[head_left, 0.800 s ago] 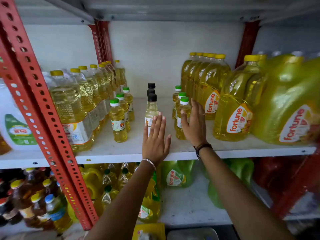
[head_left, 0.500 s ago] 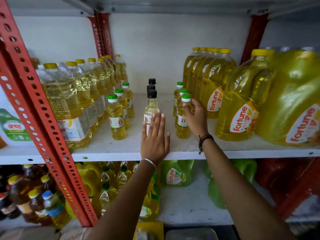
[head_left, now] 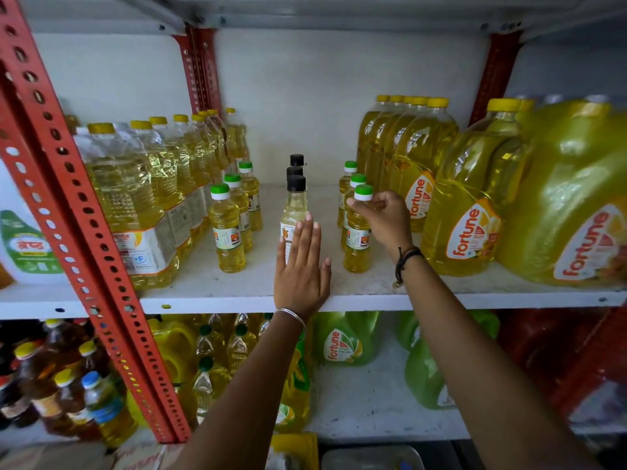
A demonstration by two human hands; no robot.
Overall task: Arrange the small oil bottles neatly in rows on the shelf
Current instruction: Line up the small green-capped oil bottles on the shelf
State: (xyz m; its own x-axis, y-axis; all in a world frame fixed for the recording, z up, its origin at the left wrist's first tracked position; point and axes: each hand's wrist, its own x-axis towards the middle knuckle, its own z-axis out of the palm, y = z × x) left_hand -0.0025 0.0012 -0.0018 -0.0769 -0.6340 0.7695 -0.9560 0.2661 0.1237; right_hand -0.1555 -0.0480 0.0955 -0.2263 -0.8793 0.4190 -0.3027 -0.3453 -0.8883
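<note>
Three rows of small oil bottles stand on the white shelf [head_left: 217,290]. The left row [head_left: 226,232] has green caps, the middle row [head_left: 296,201] black caps, the right row [head_left: 356,239] green caps. My left hand [head_left: 300,266] is flat and open, fingers together, pressed against the front of the first black-capped bottle. My right hand [head_left: 381,217] grips the neck of the front green-capped bottle of the right row, just under its cap. The bottles behind each front one are partly hidden.
Large yellow-capped oil bottles [head_left: 135,198] line the left side, big Fortune jugs [head_left: 468,212] the right. A red perforated upright [head_left: 68,198] crosses the left foreground. The lower shelf [head_left: 366,401] holds more oil bottles and green Fortune containers.
My right hand went from resting flat beside the front right bottle to closing around its neck. My left hand stayed at the black-capped bottle. The camera moved slightly closer.
</note>
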